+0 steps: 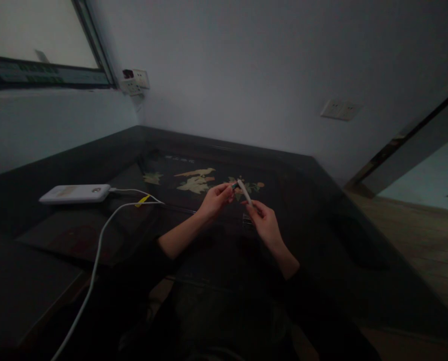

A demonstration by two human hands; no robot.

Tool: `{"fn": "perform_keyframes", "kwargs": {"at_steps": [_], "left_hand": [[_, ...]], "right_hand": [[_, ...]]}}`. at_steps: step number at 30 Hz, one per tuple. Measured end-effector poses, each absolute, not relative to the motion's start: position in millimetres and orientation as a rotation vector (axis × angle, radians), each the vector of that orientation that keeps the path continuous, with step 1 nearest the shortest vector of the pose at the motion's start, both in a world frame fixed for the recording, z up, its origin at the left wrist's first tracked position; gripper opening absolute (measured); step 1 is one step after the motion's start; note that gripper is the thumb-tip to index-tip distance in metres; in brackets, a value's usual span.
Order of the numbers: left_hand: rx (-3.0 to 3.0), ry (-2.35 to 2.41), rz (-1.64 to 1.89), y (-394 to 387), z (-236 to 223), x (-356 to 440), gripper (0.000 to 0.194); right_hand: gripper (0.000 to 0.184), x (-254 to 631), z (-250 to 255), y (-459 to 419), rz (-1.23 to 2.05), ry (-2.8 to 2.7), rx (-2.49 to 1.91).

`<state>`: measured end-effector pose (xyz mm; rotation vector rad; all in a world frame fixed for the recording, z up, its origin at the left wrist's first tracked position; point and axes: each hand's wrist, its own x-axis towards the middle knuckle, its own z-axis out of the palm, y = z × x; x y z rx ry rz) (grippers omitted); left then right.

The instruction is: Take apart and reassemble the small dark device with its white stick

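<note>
In the middle of the head view, over the dark table, my two hands are close together. My left hand point(215, 200) is closed, its thumb and fingers pinching a small green piece point(234, 186) whose kind is too small to tell. My right hand point(265, 223) grips the lower end of a slim white pen-shaped stick point(245, 191), which tilts up and to the left. The stick's top end is right beside the green piece; whether they touch I cannot tell. A small clear object point(247, 219) shows beside my right fingers, partly hidden.
The dark table point(302, 185) bears a bird-and-flower picture point(196, 180). At the left lies a white power bank point(75, 193) with a white cable point(99, 245) running toward me. A pale wall with a socket point(340, 110) stands behind the table.
</note>
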<state>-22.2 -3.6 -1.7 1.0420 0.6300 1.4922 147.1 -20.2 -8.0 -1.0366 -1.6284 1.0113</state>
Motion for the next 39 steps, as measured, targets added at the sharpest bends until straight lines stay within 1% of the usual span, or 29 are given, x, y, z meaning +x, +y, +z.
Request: {"fn": "perform_keyframes", "kwargs": {"at_steps": [2, 8, 14, 21, 34, 39], "left_hand": [[1.053, 0.644, 1.489, -3.8, -1.6, -22.4, 0.046], [1.042, 0.653, 1.495, -5.6, 1.5, -23.3, 0.045], [1.043, 0.646, 1.490, -5.7, 0.7, -22.6, 0.043], [1.008, 0.668, 1.471, -8.4, 1.3, -21.0, 0.043], [1.116, 0.751, 1.346, -11.6, -4.8, -16.9, 0.051], [1.206, 0.822, 1.285, -12.3, -5.4, -16.8, 0.047]], "right_hand": [[0.037, 146.3, -6.1, -21.4, 1.026, -1.613, -1.036], [0.042, 141.5, -2.2, -27.3, 1.315, -1.516, -0.915], [0.037, 140.2, -1.5, -29.3, 1.379, -1.511, -0.853], [0.035, 139.8, -2.6, -28.1, 1.366, -1.522, -0.869], [0.034, 139.2, -2.0, -28.0, 1.265, -1.495, -0.933], [0.032, 140.5, -4.1, -26.7, 1.218, -1.468, -0.940]]}}
